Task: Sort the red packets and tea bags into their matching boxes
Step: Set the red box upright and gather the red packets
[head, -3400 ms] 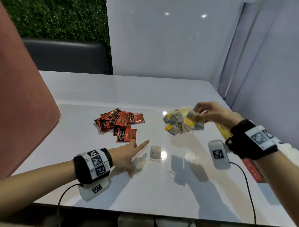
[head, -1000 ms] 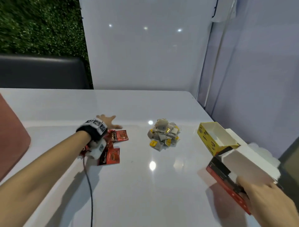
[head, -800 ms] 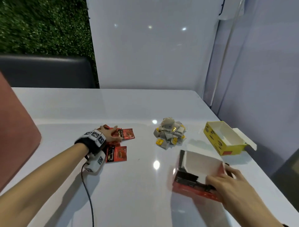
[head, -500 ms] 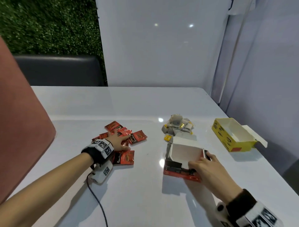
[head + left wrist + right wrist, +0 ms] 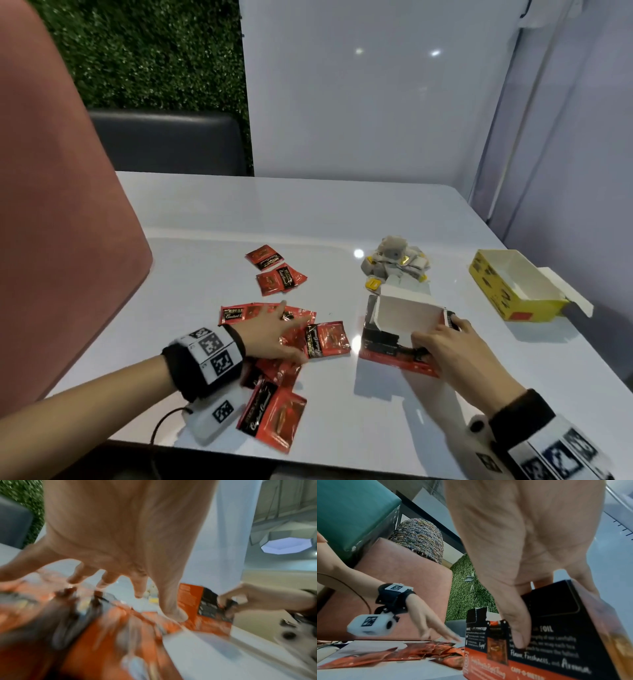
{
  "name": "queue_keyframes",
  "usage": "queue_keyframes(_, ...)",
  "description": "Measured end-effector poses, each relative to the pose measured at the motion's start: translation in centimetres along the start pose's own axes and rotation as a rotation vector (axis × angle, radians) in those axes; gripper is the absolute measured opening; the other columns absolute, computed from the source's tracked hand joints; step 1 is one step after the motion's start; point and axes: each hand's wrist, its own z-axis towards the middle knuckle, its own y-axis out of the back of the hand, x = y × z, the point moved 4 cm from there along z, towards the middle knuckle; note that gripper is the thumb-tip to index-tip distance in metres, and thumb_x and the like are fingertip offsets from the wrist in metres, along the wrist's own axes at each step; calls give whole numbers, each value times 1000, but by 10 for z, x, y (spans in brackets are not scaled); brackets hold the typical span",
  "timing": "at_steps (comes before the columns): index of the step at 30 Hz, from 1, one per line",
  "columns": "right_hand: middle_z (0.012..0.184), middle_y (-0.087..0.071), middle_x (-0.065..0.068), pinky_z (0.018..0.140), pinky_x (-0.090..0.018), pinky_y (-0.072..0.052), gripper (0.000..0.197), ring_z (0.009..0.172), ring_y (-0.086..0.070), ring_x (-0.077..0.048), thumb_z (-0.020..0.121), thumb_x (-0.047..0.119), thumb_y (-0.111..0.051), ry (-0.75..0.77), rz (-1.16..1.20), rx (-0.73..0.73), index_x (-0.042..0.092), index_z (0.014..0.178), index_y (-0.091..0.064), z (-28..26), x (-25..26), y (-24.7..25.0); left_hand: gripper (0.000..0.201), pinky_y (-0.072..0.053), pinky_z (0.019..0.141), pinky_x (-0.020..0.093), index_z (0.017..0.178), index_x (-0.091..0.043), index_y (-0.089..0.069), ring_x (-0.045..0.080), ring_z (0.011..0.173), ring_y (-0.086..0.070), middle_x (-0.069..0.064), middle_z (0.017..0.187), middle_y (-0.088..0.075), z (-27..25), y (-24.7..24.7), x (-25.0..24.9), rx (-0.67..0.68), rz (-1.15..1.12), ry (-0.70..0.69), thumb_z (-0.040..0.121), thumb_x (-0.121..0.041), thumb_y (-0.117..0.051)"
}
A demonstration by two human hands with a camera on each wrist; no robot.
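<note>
Several red packets (image 5: 328, 340) lie scattered at the table's left front, and two more red packets (image 5: 279, 279) sit farther back. My left hand (image 5: 277, 329) lies flat on the pile with fingers (image 5: 109, 580) spread and straight. The open red and black box (image 5: 394, 325) stands just right of the packets. My right hand (image 5: 436, 339) grips its near wall, thumb (image 5: 518, 632) on the printed front and fingers over the top edge. A heap of grey tea bags (image 5: 394, 263) with yellow tags sits behind the box. The open yellow box (image 5: 513, 291) stands at the far right.
A pink chair back (image 5: 58, 222) rises along the table's left side. White panels close off the back and right. The near table edge (image 5: 342, 466) runs just under one red packet (image 5: 274, 418).
My right hand carried the red box from the right edge to the middle, beside the packets. My left hand dragged the packets toward me, spreading them out.
</note>
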Motion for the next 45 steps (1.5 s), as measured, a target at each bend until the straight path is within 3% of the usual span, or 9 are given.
queue_keyframes(8,86,-68,2,85,-35,-42,46,77,-67,-22,48,17,-89,40,23,-303,21,88,-67,-20,19,24,88,-27,113,45,150,-27,-1,34,139,-28,17,154,-21,93,106,61,-133,-6,212,84,-64,-46)
queue_keyframes(12,98,-69,12,75,-21,-54,44,89,-66,-8,56,55,-79,219,136,-110,33,93,-67,-25,74,29,88,-21,114,46,150,-28,1,34,142,-22,16,156,-17,116,104,65,3,157,232,85,-62,-47)
queue_keyframes(15,153,-27,-9,114,-38,-23,67,142,-23,-21,88,56,-47,266,267,280,14,139,-35,-5,113,3,80,-29,111,42,150,-28,-2,33,137,-32,14,153,-25,119,93,56,50,291,178,88,-61,-41)
queue_keyframes(18,155,16,-16,117,-45,1,91,144,14,-32,88,60,-41,157,265,413,11,149,4,18,139,-18,81,-28,109,42,150,-28,0,34,138,-30,16,154,-19,110,82,51,85,334,146,89,-58,-43)
queue_keyframes(26,148,21,-33,118,-54,-1,128,139,16,-48,72,61,-66,14,167,400,-1,143,21,72,151,-36,94,-29,112,48,147,-30,14,33,138,-31,15,157,-10,79,49,52,99,135,53,86,-52,-54)
queue_keyframes(30,150,10,-35,118,-52,-9,121,141,3,-49,75,45,-72,-70,177,449,-4,144,14,86,141,-32,92,-35,108,39,148,-28,16,29,122,-51,17,143,-44,56,53,45,46,-36,-5,89,-49,-52)
queue_keyframes(35,140,-36,-24,110,-45,-32,87,131,-33,-38,78,53,-65,12,119,421,-4,136,-35,85,136,-22,70,-32,109,34,150,-25,-13,24,132,-42,8,149,-36,5,76,39,-227,-224,-79,93,-43,-48)
queue_keyframes(38,140,-35,-26,106,-44,-35,80,129,-36,-38,83,47,-62,-3,187,347,-5,136,-31,84,131,-26,48,-45,81,16,128,-13,-49,16,107,-57,6,123,-58,-30,62,27,-321,-234,-91,89,-41,-55)
queue_keyframes(45,130,-44,-23,100,-39,-36,36,124,-40,-36,92,-1,-38,31,189,222,-7,127,-38,77,118,-16,70,-40,78,28,115,-9,-40,18,104,-44,6,119,-47,-49,0,18,-234,97,51,70,-51,-73)
